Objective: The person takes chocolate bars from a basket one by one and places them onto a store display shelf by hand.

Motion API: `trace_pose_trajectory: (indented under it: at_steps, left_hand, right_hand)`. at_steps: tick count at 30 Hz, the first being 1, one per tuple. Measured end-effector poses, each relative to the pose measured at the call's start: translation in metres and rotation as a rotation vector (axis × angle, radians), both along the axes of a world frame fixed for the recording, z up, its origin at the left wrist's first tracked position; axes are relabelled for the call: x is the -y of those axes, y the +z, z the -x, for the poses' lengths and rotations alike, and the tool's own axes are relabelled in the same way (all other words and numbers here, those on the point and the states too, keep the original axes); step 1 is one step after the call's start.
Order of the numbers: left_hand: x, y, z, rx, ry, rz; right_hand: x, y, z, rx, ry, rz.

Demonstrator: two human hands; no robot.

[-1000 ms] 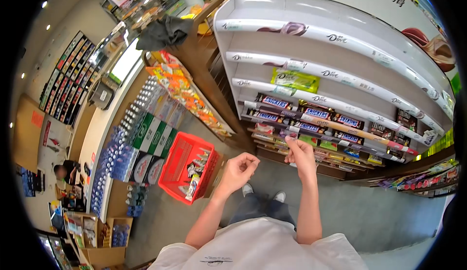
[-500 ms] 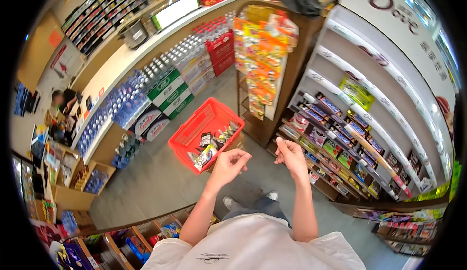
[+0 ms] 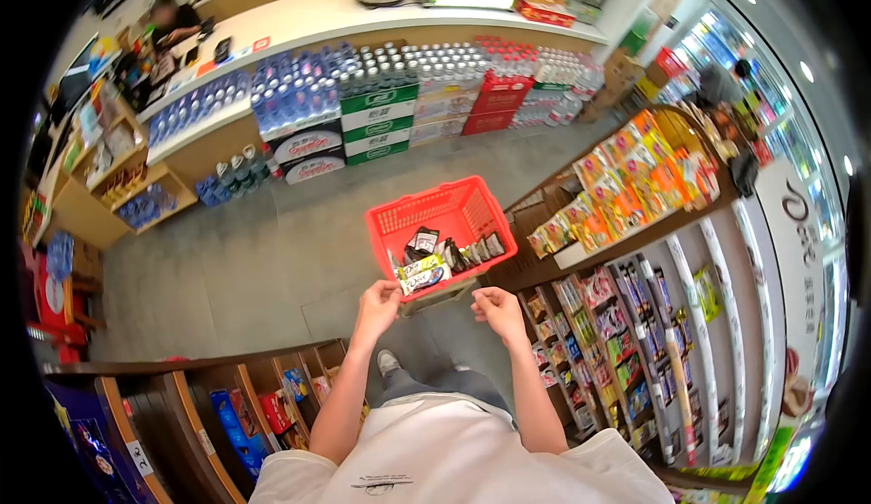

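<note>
The long counter [image 3: 308,25] runs across the far side of the shop, drinks stacked along its front. To my right is the white rack [image 3: 749,322], with dark-wrapped bars [image 3: 636,288] on it and a green packet [image 3: 706,293] on one shelf. The red basket [image 3: 426,214] stands ahead of me, between my hands and the counter, its mouth turned up.

My left hand [image 3: 376,309] is at the basket's near left corner, thumb and fingers drawn close; I cannot tell whether that grip pinches anything or merely hovers there. My right hand [image 3: 499,312] hangs short of the near right corner, fingers curled inward, nothing visible in its grip; whether the fingertips meet, I cannot tell.

Inside the basket, a white-and-green packet [image 3: 425,279] lies along the near side, by my left fingertips, with dark packets [image 3: 422,243] behind it and more toward the right wall. I judge that much done: these are in. Left on the rack are the green packet and the bars.
</note>
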State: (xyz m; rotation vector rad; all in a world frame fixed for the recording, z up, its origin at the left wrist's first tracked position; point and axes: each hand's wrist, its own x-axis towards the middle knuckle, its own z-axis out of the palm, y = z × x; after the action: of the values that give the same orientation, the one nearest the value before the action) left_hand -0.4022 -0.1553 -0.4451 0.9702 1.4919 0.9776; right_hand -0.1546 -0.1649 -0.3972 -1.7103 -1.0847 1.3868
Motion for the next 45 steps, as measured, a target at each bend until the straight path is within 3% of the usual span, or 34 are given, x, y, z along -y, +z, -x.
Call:
trace_pose_trajectory:
  at_steps: [9,10,12,16,19,27,33,39,41,45]
  left_hand:
    - [-0.02,-0.01,-0.005,-0.044,-0.067,0.176]
    - [-0.027,-0.02,-0.007,-0.051,-0.046,0.198]
    - [-0.033,-0.044,-0.012,-0.197,-0.064,0.135]
    - [-0.052,-0.057,-0.026,-0.3,-0.017,0.235]
    - [-0.064,-0.083,-0.034,-0.553,-0.03,0.149]
    - [-0.124,-0.129,-0.063,-0.755,-0.168,0.223]
    - [-0.139,-0.181,-0.067,-0.93,-0.557,0.199]
    - [-0.139,-0.196,-0.065,-0.879,-0.645,0.281]
    - [-0.142,-0.199,-0.067,-0.937,-0.653,0.278]
    - [-0.141,-0.203,-0.068,-0.933,-0.641,0.288]
  right_hand:
    - [-0.067,-0.011,0.005,0.049,0.101,0.044]
    - [-0.078,-0.019,0.005,0.134,0.082,0.045]
    - [-0.102,-0.04,0.007,0.567,0.179,-0.247]
    - [-0.154,-0.11,0.006,0.591,0.306,-0.298]
    - [-0.178,-0.142,0.01,0.705,0.559,-0.412]
    - [-0.216,-0.184,0.01,0.916,1.15,-0.111]
    - [-0.222,-0.201,0.013,0.84,1.321,-0.004]
    - [-0.229,-0.23,0.027,0.84,1.396,0.076]
    - [-0.23,-0.235,0.031,0.932,1.548,-0.084]
    - [-0.231,-0.241,0.041,0.974,1.564,-0.12]
